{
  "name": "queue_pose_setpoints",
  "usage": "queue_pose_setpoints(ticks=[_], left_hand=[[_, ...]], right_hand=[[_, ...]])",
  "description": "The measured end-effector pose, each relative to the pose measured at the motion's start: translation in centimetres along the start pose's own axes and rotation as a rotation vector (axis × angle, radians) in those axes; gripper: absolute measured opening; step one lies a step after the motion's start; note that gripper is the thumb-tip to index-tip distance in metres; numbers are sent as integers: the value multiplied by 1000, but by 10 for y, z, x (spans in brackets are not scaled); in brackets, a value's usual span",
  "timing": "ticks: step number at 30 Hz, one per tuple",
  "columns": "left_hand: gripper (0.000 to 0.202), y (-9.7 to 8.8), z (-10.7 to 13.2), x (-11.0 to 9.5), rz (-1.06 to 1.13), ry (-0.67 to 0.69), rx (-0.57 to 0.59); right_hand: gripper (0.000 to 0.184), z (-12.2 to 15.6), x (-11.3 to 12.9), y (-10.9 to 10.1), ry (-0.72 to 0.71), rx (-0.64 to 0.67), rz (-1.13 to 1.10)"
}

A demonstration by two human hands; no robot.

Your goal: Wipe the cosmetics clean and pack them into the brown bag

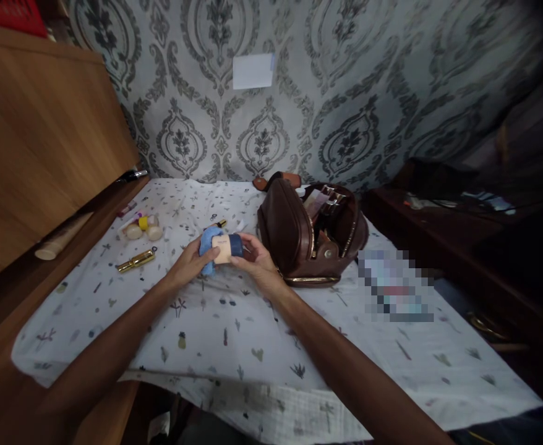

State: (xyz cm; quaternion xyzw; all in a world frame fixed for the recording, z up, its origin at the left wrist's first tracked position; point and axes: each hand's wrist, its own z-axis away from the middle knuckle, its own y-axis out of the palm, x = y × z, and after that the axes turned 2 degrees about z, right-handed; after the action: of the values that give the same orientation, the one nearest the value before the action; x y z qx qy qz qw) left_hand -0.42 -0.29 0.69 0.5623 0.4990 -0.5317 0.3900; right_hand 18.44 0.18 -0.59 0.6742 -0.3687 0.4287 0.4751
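Observation:
My left hand point(192, 259) is closed around a light blue cloth point(210, 237) and the end of a peach-coloured jar point(222, 250). The jar lies sideways between both hands, above the table, and its dark blue lid point(236, 245) points right. Around that lid, my right hand point(261, 259) has its thumb and fingers closed. Just right of this hand stands a brown leather bag point(283, 225), unzipped, with several items inside. A small gold-and-black item point(222, 224) lies behind the cloth.
A patterned white cloth point(234, 346) covers the table. At left lie a gold tube point(136, 261) and cream-coloured rounded containers point(154, 233). Behind the bag is a brown item point(290, 180). A wooden panel point(39, 136) bounds the left, a dark surface point(420, 228) the right. A blurred patch point(394, 287) hides something.

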Motion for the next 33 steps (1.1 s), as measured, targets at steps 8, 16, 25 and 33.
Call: queue_pose_setpoints(ticks=[8, 16, 25, 33], left_hand=[[65, 9, 1, 1, 266, -182, 25], [58, 13, 0, 6, 298, -301, 25], [56, 16, 0, 6, 348, -265, -17], [61, 20, 3, 1, 322, -229, -111]], right_hand=[[65, 2, -5, -2, -197, 17, 324], [43, 9, -10, -7, -573, 28, 824], [47, 8, -10, -8, -655, 3, 935], [47, 13, -4, -1, -718, -31, 973]])
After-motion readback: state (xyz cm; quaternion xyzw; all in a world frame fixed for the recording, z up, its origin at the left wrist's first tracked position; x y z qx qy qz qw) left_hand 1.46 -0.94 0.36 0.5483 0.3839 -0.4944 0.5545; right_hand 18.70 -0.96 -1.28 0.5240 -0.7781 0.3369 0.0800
